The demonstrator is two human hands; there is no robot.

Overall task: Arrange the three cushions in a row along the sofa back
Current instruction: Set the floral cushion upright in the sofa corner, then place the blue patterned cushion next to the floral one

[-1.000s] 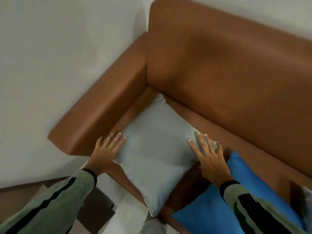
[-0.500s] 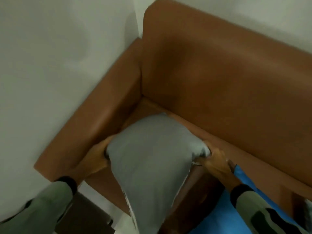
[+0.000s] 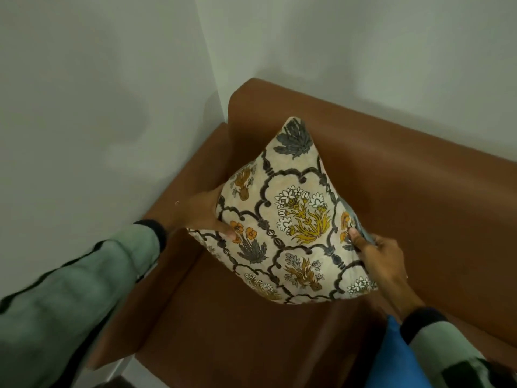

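A cream cushion with a floral print (image 3: pixel 291 219) is held up above the brown sofa seat (image 3: pixel 237 326), one corner pointing up against the sofa back (image 3: pixel 405 191). My left hand (image 3: pixel 204 214) grips its left edge and my right hand (image 3: pixel 377 256) grips its right edge, where a grey underside shows. A blue cushion (image 3: pixel 391 359) lies on the seat at the bottom right, partly behind my right sleeve. No third cushion is in view.
The sofa's left armrest (image 3: pixel 179 208) stands right beside my left hand, with a white wall (image 3: pixel 98 107) behind it. A second white wall runs behind the sofa back. A strip of pale floor shows at the bottom left.
The cushion lay flat, grey side up, under my open hands. Both hands gripped its edges, lifted it and turned it, so the floral side now faces me near the sofa back.
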